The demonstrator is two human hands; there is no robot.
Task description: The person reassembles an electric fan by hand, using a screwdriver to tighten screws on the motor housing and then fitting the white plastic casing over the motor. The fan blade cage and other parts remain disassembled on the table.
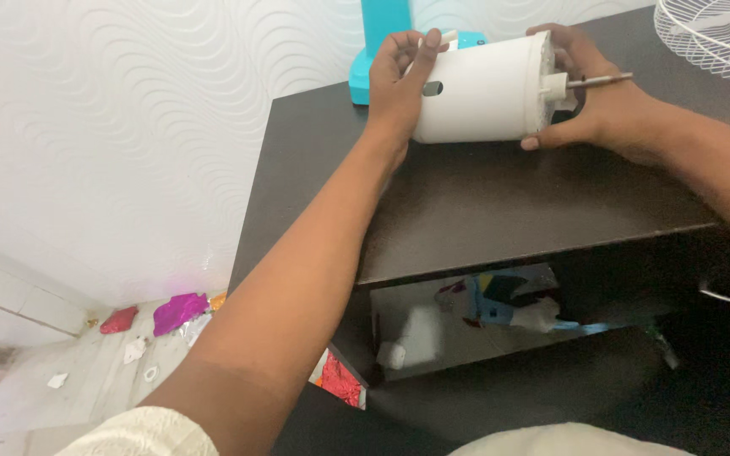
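While you hold it above dark desk, white motor housing lies sideways, long axis left to right, metal shaft pointing right. Your left hand wraps housing's left end, fingers curled over rim. Your right hand grips housing's right end, beside shaft. Teal stand behind housing; white fan grille far right of housing.

A: What sort of place was shown?

B: A room in a home. Behind the fingers stood a wall papered in a white, wavy relief.

A: What else supported this?

B: Below the fingers lay a dark wooden table; well below and to their left, foil wrappers littered a pale tiled floor.
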